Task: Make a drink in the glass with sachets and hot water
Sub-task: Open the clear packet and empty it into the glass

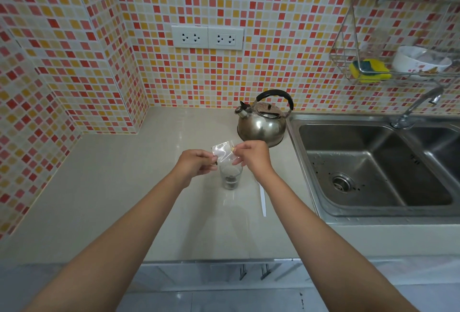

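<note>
A clear glass (231, 177) stands on the beige counter (104, 187), with dark grains at its bottom. Directly above its rim I hold a silvery sachet (222, 151) between both hands. My left hand (196, 163) pinches the sachet's left side and my right hand (251, 156) pinches its right upper corner. A steel kettle (262, 122) with a black handle sits behind the glass, near the sink edge. A thin white strip (262, 199) lies on the counter to the right of the glass.
A double steel sink (373, 169) with a tap (418, 107) fills the right side. A wire rack (353, 62) on the tiled wall holds a sponge (369, 70) and a white bowl (420, 61). Two wall sockets (207, 37) sit above the counter.
</note>
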`<action>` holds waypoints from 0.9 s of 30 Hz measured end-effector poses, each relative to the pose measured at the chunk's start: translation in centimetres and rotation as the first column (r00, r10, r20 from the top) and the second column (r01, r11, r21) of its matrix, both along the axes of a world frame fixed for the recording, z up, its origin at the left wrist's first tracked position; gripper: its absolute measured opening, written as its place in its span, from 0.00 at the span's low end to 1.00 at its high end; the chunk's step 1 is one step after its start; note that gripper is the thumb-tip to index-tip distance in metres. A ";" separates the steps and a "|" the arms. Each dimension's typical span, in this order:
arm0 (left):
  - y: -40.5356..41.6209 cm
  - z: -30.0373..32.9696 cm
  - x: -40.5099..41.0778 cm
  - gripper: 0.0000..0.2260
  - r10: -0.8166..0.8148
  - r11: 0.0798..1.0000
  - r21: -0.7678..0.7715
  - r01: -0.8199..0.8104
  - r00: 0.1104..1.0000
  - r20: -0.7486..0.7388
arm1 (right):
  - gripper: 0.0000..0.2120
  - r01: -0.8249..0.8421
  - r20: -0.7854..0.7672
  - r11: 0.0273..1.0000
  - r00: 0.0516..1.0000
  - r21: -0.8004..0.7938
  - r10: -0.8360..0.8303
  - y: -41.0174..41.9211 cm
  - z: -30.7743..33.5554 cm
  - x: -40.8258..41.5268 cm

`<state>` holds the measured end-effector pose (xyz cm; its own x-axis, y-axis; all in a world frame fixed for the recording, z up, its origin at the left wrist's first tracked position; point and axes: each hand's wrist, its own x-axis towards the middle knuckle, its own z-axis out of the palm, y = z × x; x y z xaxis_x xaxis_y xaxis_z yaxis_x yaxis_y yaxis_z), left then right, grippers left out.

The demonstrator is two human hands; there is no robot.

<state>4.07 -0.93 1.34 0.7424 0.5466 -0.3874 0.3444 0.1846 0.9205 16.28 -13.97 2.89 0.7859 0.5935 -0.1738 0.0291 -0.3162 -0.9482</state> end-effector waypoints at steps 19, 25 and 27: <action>4.0 -7.2 -4.8 0.04 0.273 0.929 0.333 -0.162 0.908 -0.318 | 0.09 0.000 0.194 0.862 0.974 -0.507 0.115 8.0 -8.6 -8.4; 3.8 -8.6 -4.2 0.02 0.291 0.911 0.390 -0.132 0.877 -0.383 | 0.12 -0.025 0.282 0.780 0.925 -0.625 0.255 8.3 -10.4 -8.6; 3.9 -9.0 -4.3 0.03 0.300 0.905 0.407 -0.127 0.868 -0.396 | 0.12 -0.027 0.291 0.762 0.915 -0.647 0.279 8.4 -10.7 -8.6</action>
